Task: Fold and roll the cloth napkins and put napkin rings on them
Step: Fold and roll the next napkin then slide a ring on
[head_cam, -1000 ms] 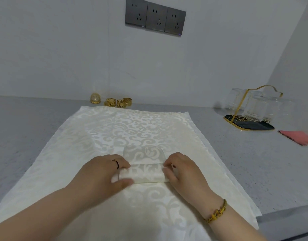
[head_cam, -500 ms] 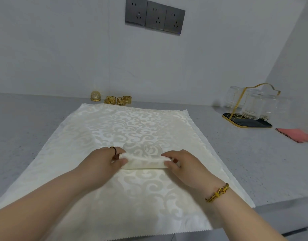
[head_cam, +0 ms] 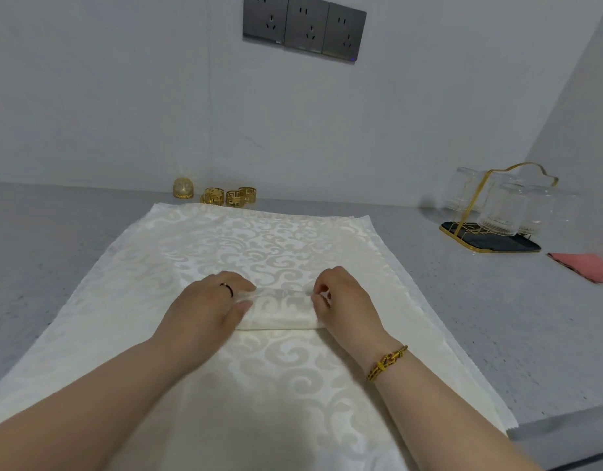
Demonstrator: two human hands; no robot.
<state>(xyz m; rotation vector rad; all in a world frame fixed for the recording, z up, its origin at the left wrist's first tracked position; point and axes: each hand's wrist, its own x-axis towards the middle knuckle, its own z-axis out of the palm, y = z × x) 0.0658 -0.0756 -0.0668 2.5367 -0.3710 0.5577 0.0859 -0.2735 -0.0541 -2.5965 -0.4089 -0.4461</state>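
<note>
Grey speckled countertop against a pale wall carrying three dark sockets; a large cream damask cloth lies spread flat across the counter, its near edge running out of view below. Rolled napkin, same cream damask, lies on the cloth at centre, its long axis left to right, between the two hands. Left hand, ring on one finger, lies palm down over the roll's left end, fingers closed on the fabric there; right hand, gold bracelet at the wrist, is curled at the right end, fingertips pinched together on the top edge of the roll. Both forearms reach in from the near edge, wrists low and close to the cloth. Judged handling: the napkin is light, soft and limp, its woven sheen probably slippery, so a roll would tend to loosen once pressure is lifted; best held at both ends with even pressure, then gripped around the middle when a ring is to be slid on from one end. Napkin rings, gold and openwork, stand together at the far edge of the cloth beside a small gold dome, well apart from the hands; none is yet on the roll. Glasses on a gold-handled tray and a pink cloth lie far right.
</note>
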